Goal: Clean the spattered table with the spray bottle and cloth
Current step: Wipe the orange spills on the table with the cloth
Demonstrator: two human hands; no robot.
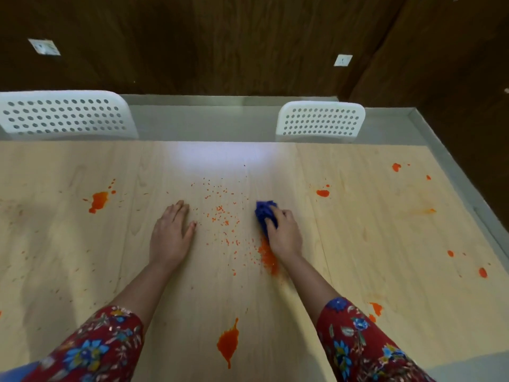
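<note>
The light wooden table is spattered with orange-red stains. Fine orange specks lie between my hands, a smeared patch sits just under my right wrist, and bigger blots are at the left and near the front edge. My right hand is closed on a bunched blue cloth pressed to the tabletop. My left hand rests flat on the wood, fingers together, holding nothing. No spray bottle is in view.
Two white perforated chairs stand at the table's far side, one at the left and one at the right. More orange spots dot the right half. A dark wooden wall rises behind.
</note>
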